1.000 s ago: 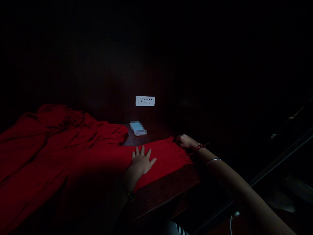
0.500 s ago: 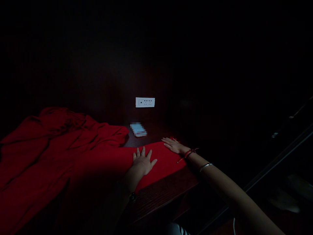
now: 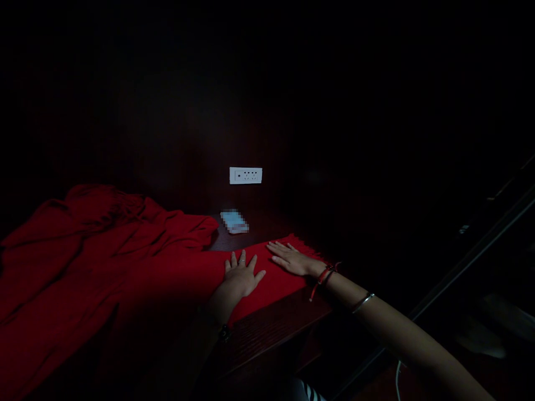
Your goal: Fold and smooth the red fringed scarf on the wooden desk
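A red fringed scarf (image 3: 179, 278) lies across the dark wooden table, flat at its right part and bunched in loose folds to the left. Its fringe shows at the right end. My left hand (image 3: 240, 278) rests palm down on the flat part, fingers spread, a ring on one finger. To the right of it, my right hand (image 3: 295, 260) also lies palm down on the scarf close to the fringe, fingers stretched out. Neither hand grips the cloth.
Behind the scarf lies a small pale blue, pixel-blurred flat item (image 3: 234, 221). A white socket plate (image 3: 246, 175) is on the dark wall above it. The table's front edge (image 3: 276, 334) runs below my hands. A white cable (image 3: 398, 381) hangs at lower right.
My right hand has slid a little toward me and the fringe end now shows more fully behind it. My left hand stays at the same place on the scarf.
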### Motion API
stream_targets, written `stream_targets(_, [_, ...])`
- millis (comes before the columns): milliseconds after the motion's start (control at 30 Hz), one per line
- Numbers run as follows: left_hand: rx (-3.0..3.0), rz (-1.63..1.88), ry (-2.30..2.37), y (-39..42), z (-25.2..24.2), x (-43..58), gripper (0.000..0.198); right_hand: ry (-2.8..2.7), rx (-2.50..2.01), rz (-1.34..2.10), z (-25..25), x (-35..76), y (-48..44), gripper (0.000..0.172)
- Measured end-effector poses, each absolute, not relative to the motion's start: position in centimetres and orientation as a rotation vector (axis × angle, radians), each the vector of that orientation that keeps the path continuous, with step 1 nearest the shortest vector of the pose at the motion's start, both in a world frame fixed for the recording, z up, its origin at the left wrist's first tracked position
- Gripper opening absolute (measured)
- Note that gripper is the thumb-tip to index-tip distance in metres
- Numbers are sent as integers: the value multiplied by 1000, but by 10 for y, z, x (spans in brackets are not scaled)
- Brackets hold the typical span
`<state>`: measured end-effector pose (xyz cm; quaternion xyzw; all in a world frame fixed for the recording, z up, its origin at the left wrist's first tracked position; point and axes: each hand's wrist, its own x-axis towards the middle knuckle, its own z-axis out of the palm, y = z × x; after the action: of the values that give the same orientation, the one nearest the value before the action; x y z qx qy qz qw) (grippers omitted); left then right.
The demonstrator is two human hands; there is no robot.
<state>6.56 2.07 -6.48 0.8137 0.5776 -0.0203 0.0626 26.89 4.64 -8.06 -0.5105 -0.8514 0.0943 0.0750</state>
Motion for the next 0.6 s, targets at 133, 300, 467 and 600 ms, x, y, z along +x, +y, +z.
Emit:
stream_targets(133, [2452,-80,1753,21,-64,66,66,-2508,-1711,281,-94,291,48,58])
stream_targets(300, [2445,-76,1745,21,-64,66,66,-2291,-2023,256,-93,347,62,58])
stream_targets(467, [2449,-73,1736,22,-66,65,66,-2210,-1897,137,-72,344,42,58])
stream_targets(600, [2455,-68,1748,24,-68,65,67,-2419,-1605,181,-71,305,7,57])
